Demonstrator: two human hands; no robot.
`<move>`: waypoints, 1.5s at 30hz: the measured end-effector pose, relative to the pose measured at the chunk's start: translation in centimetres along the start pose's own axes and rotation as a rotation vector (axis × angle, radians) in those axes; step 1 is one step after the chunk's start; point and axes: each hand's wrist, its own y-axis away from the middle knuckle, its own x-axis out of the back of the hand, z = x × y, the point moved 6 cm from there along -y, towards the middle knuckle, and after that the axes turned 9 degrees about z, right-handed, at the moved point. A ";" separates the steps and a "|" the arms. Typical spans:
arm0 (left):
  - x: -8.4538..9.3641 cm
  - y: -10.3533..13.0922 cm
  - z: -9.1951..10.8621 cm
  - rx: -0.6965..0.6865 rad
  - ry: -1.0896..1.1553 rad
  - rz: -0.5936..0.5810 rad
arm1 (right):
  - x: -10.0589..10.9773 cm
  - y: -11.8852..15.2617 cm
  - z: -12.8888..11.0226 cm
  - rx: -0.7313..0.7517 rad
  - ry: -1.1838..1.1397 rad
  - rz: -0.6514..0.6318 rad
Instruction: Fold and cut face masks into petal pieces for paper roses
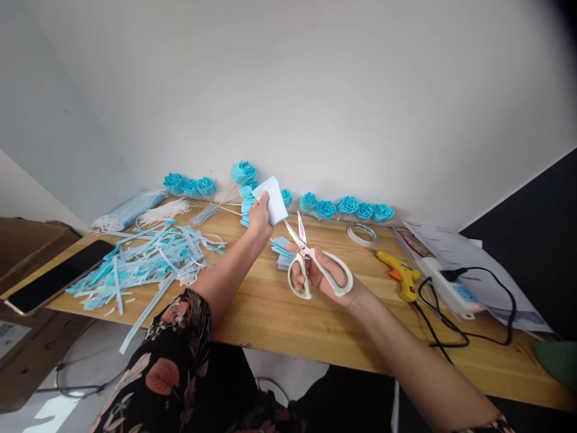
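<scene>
My left hand [260, 218] pinches a folded pale square of mask fabric [274, 201], raised above the table. My right hand [318, 273] is wrapped through the handles of white-handled scissors [303, 245], whose blades stand apart. The blade tips point up toward the lower right corner of the square; I cannot tell whether they touch it. Beneath the scissors lies a small pile of cut light-blue pieces [282, 252], partly hidden by my right hand. Just behind my left hand are blue fabric flowers [244, 173], one of them on a stick.
Cut strips [148, 258] heap at the left beside a phone [58, 276]. Face masks [130, 210] lie behind them. More blue flowers [347, 205] line the wall. A wire coil [362, 235], yellow glue gun [400, 273], corded power strip [455, 291] and papers [478, 264] are at right.
</scene>
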 end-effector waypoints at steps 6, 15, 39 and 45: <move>-0.2 0.3 0.0 0.005 0.010 -0.003 | 0.5 -0.3 0.3 -0.009 -0.039 0.030; -0.4 1.5 -0.3 -0.089 -0.053 -0.064 | 0.7 -1.3 0.4 0.005 -0.014 0.027; 1.1 1.6 -1.2 -0.208 -0.074 -0.030 | 1.8 -2.6 2.6 0.118 -0.089 0.056; 0.8 2.2 -1.4 -0.198 -0.103 -0.073 | 1.1 -2.4 2.3 0.106 -0.098 -0.003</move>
